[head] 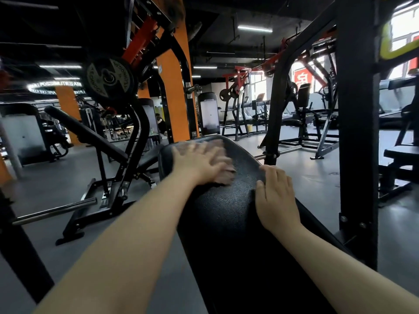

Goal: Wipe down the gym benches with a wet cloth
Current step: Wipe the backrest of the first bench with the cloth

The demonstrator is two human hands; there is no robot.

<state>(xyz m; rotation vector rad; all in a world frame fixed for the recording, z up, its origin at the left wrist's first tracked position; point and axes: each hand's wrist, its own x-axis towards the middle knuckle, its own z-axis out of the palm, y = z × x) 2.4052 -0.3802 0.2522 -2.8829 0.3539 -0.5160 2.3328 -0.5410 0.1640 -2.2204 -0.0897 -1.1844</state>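
My forearms reach out over the black bench pad (226,214), which runs away from me. My left hand (199,163), blurred, lies flat with fingers spread, pressing the cloth (224,171) onto the pad near its far end. My right hand (276,198) rests on the pad's right edge, fingers relaxed, holding nothing. A plate (110,79) hangs on the machine at left.

The left hand (199,165) lies flat on a blurred brownish cloth (223,165) at the far end of the black padded bench surface (226,214); the right hand (275,197) rests on its right edge, nearer
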